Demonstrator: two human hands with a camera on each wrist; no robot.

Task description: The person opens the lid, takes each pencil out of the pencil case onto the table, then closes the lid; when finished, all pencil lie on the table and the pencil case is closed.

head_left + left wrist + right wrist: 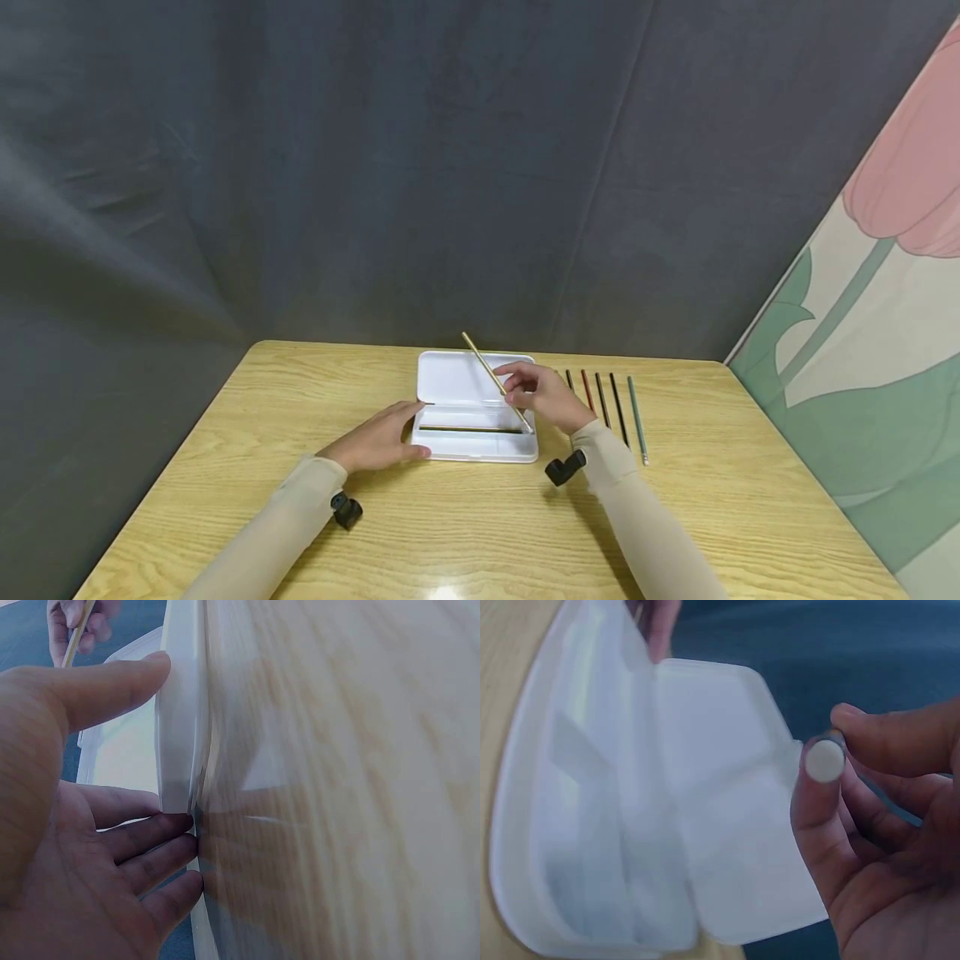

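Observation:
A white pencil case [480,450] lies with its lid [446,375] folded back, a dark pencil [468,429] lengthwise in its tray. My left hand [381,437] holds the case's left end, thumb on the front wall and fingers against the end. In the left wrist view, the left thumb and fingertips touch the case wall [180,697]. Over the right half of the case, my right hand [543,396] pinches a gold pencil [483,364] between thumb and fingers. The pencil slants, its white eraser [825,761] at the lower end toward me.
Right of the case, several pencils lie side by side on the wooden table [465,525], among them a red pencil [587,390], a black pencil [618,408] and a teal pencil [638,421]. A dark curtain [450,167] hangs behind the table's far edge.

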